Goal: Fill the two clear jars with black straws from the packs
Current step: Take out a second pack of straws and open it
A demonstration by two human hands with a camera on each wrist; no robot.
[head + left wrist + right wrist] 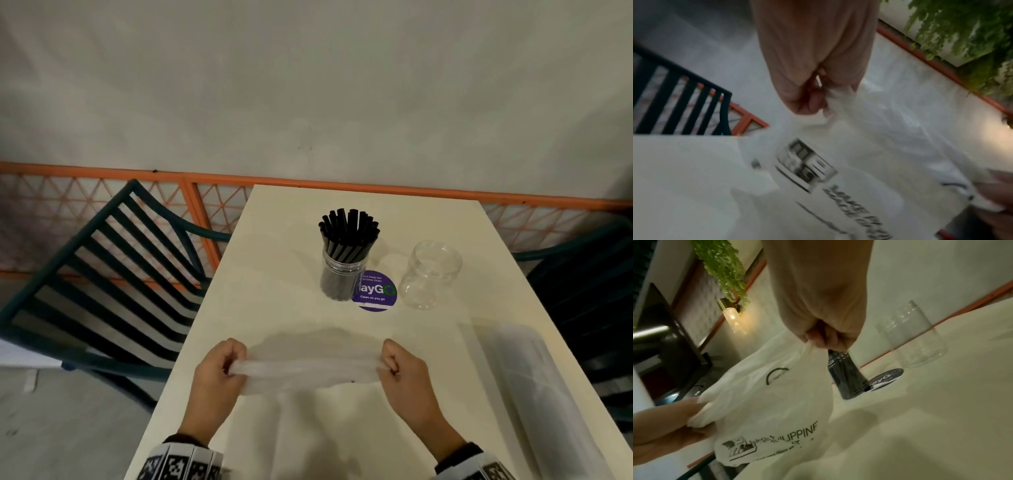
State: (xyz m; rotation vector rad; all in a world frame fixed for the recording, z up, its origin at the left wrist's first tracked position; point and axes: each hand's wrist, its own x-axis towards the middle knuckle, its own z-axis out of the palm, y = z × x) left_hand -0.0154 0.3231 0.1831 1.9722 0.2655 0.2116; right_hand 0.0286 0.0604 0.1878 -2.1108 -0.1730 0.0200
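Note:
A clear jar (343,274) packed with black straws (349,233) stands mid-table; an empty clear jar (430,275) stands to its right. Both hands hold a thin white plastic bag (308,371) stretched between them above the table's near part. My left hand (222,363) pinches the bag's left end and my right hand (397,363) pinches its right end. The wrist views show the bag (838,178) (766,402) with black printing, hanging slack. The straw jar (846,374) and empty jar (914,335) lie beyond my right hand (824,335). My left hand (813,97) grips bunched plastic.
A purple round sticker (375,291) lies on the cream table (291,274) between the jars. A long clear plastic pack (534,387) lies along the table's right edge. Dark slatted chairs (102,281) stand at both sides; an orange lattice railing (205,205) runs behind.

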